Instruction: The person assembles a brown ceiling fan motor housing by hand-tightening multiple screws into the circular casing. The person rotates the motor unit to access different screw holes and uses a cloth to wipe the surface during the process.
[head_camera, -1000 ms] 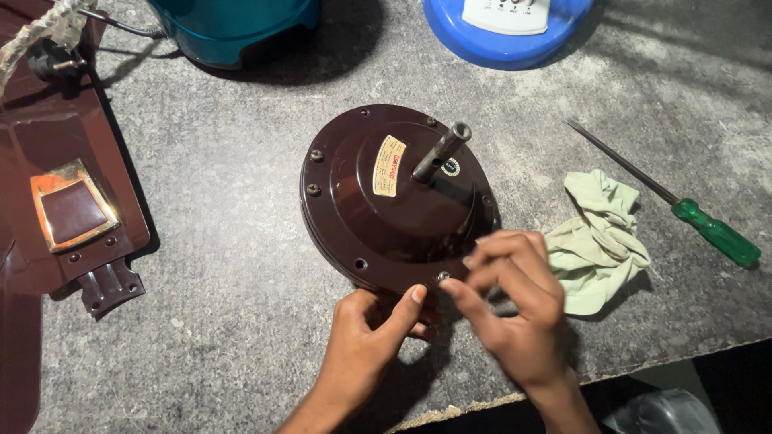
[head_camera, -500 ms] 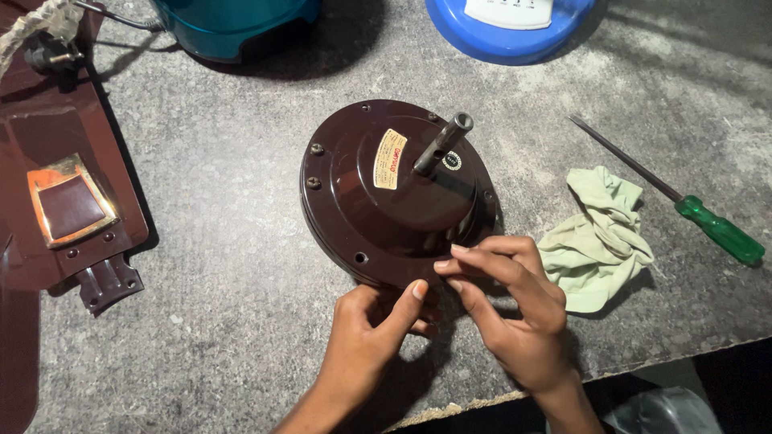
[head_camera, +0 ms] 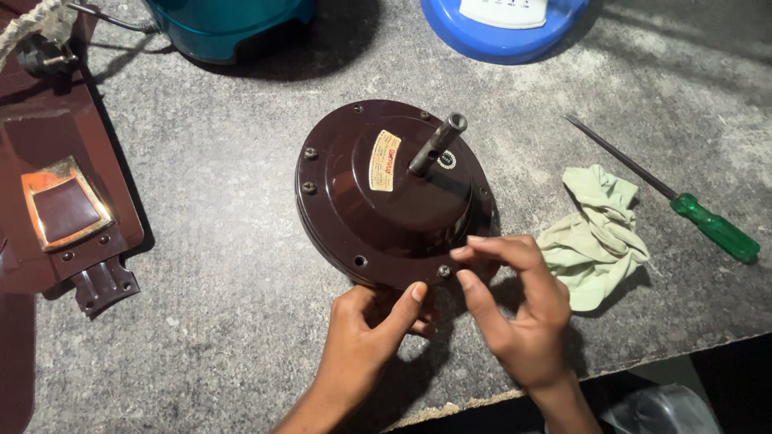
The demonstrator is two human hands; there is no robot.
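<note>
A round dark brown motor housing (head_camera: 378, 201) with a metal shaft (head_camera: 437, 143) sticking up and a pale label lies on the grey stone bench. My left hand (head_camera: 371, 325) grips its near rim, thumb on the flange. My right hand (head_camera: 508, 309) pinches a small screw (head_camera: 444, 271) seated in the near rim between thumb and fingers. Two more screws sit in the left rim.
A crumpled pale green cloth (head_camera: 597, 233) and a green-handled screwdriver (head_camera: 708, 225) lie to the right. A brown fan blade (head_camera: 60, 201) lies at the left. A teal container (head_camera: 225, 24) and a blue round object (head_camera: 503, 28) stand at the back. The bench edge runs close to my wrists.
My right hand has shifted slightly left along the rim, fingers closing on the screw. The left hand and housing have stayed put.
</note>
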